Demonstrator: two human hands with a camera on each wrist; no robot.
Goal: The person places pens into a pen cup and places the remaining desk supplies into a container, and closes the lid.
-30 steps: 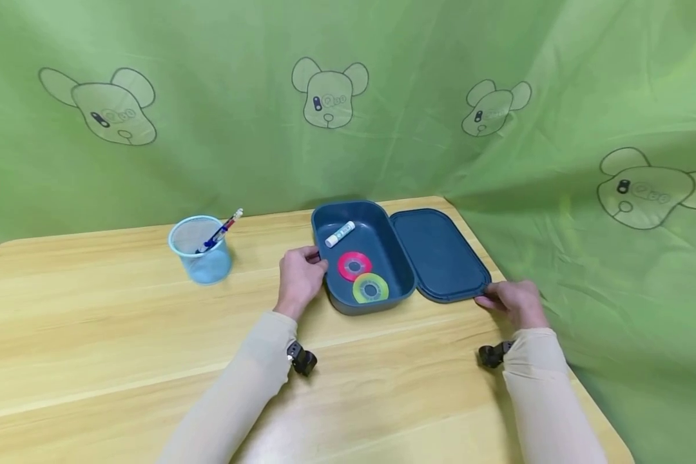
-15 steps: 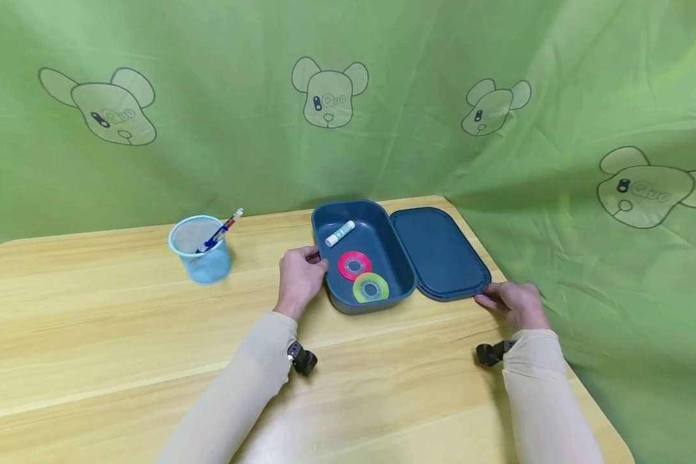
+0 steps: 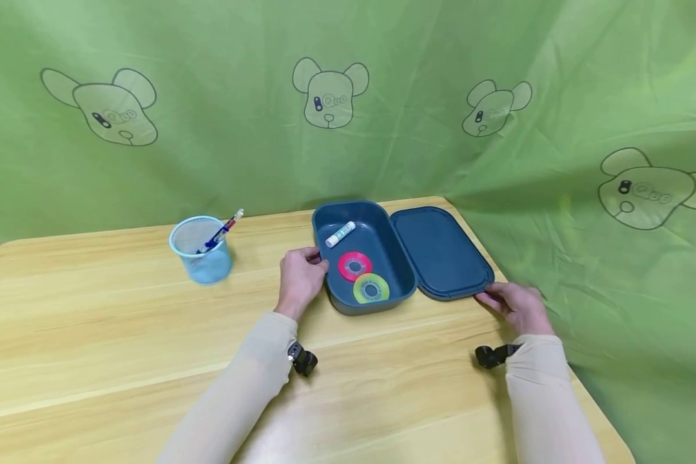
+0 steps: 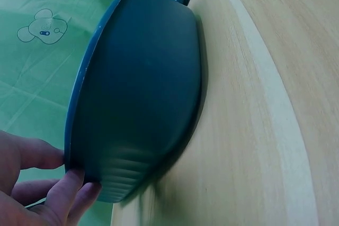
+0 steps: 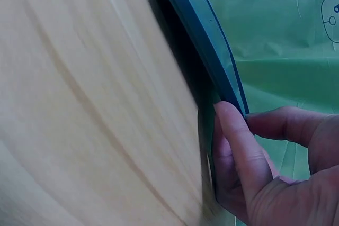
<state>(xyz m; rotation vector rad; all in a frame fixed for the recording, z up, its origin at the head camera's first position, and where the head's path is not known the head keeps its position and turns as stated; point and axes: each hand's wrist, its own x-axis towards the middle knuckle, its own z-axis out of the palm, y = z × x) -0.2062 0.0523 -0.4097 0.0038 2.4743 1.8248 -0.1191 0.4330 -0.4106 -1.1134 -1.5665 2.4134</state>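
A dark blue box stands uncovered on the table. Inside lie a white glue stick, a pink ring-shaped disc and a yellow-green one partly over it. My left hand pinches the box's left rim, thumb on one side and fingers on the other, as the left wrist view confirms. Beside the box, to its right, is the matching blue lid. Its near right corner is pinched between the thumb and fingers of my right hand; in the right wrist view, that edge is raised off the table.
On the left of the wooden table stands a light blue mesh pen holder with pens leaning in it. A green curtain hangs along the table's back and right edges.
The lid's near right corner has shifted slightly to the right and up in my right hand. My left hand and the box stay put.
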